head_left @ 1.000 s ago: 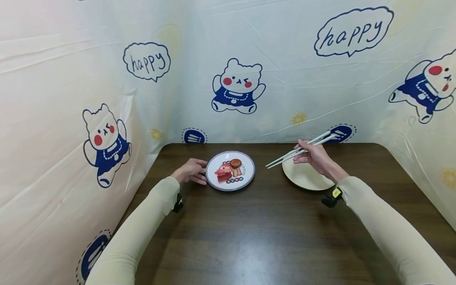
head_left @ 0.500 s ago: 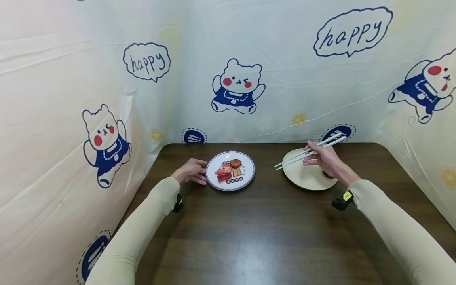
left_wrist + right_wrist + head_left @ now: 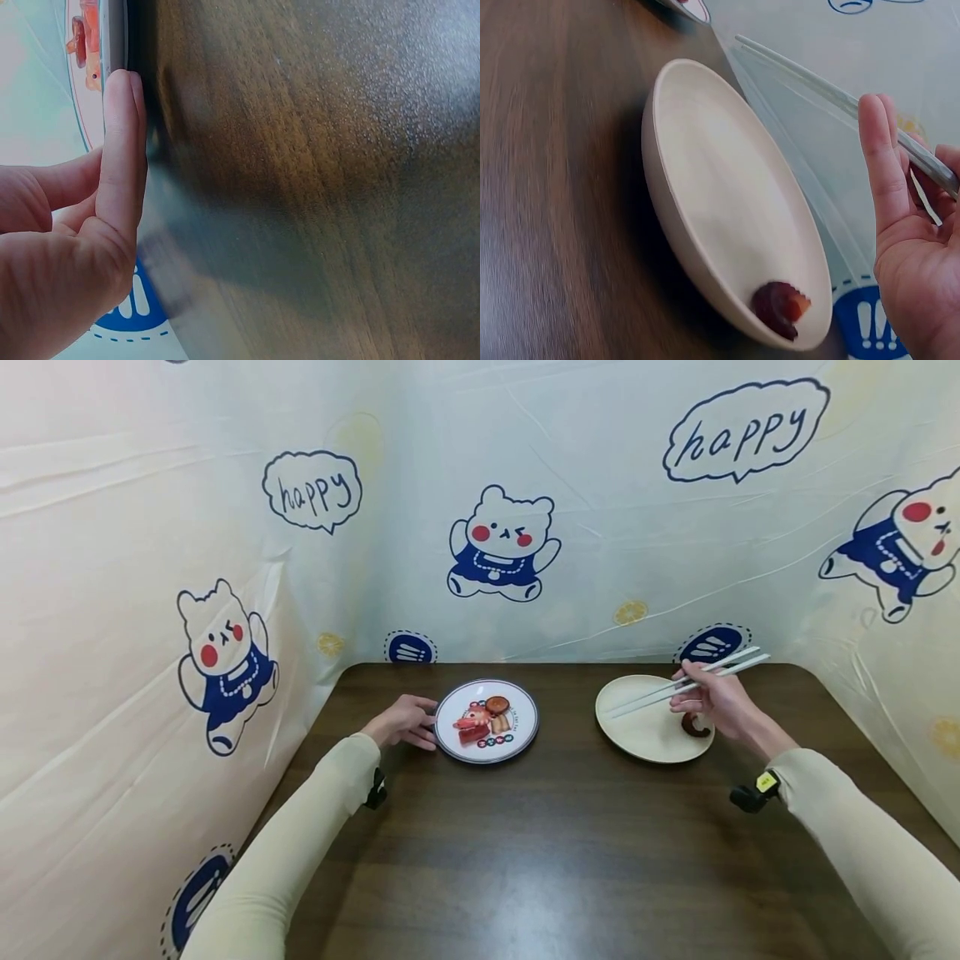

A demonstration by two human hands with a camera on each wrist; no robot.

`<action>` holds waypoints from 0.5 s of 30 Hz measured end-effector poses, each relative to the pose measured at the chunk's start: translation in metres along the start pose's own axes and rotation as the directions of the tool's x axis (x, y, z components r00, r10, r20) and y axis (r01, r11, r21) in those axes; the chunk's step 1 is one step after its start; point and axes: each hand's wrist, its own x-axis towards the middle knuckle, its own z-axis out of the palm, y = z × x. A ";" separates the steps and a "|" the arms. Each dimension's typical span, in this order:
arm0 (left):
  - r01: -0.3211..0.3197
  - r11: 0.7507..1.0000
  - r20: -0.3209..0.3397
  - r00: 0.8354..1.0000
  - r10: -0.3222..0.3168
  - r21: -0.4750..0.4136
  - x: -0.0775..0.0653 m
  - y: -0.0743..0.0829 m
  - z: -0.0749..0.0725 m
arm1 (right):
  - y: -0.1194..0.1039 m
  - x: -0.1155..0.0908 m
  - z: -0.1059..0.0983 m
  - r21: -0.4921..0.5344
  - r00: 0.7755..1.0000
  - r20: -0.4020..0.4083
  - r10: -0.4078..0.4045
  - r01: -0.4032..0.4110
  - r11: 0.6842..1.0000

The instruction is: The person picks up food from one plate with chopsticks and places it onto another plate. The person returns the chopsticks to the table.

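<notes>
In the head view my left hand (image 3: 401, 720) is at the left edge of a white plate (image 3: 480, 690) with a dark blue rim. Its straight fingers (image 3: 124, 150) touch the plate's outer side in the left wrist view. Food pieces (image 3: 476, 722) lie on that plate: a pinkish-red shrimp-like piece, a dark red slab, a round brown slice and tan pieces. My right hand (image 3: 723, 700) holds a pair of pale chopsticks (image 3: 647, 701), their tips over a cream plate (image 3: 637, 743). A dark red curled piece (image 3: 776, 307) with an orange patch lies near that plate's rim, below the hand.
Both plates stand toward the back of a dark wooden table (image 3: 487, 843), with a gap between them. A pale cloth wall (image 3: 375, 552) printed with bears and "happy" rises behind and on both sides.
My right hand has moved right with the chopsticks, whose tips are now over the cream plate. The dark red curled piece has come into view there. My left hand has stayed at the white plate.
</notes>
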 end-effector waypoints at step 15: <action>0.004 1.000 0.001 1.000 -0.004 0.004 0.000 0.000 0.001 | -0.005 -0.038 -0.040 0.028 0.998 -0.008 -0.060 0.060 0.998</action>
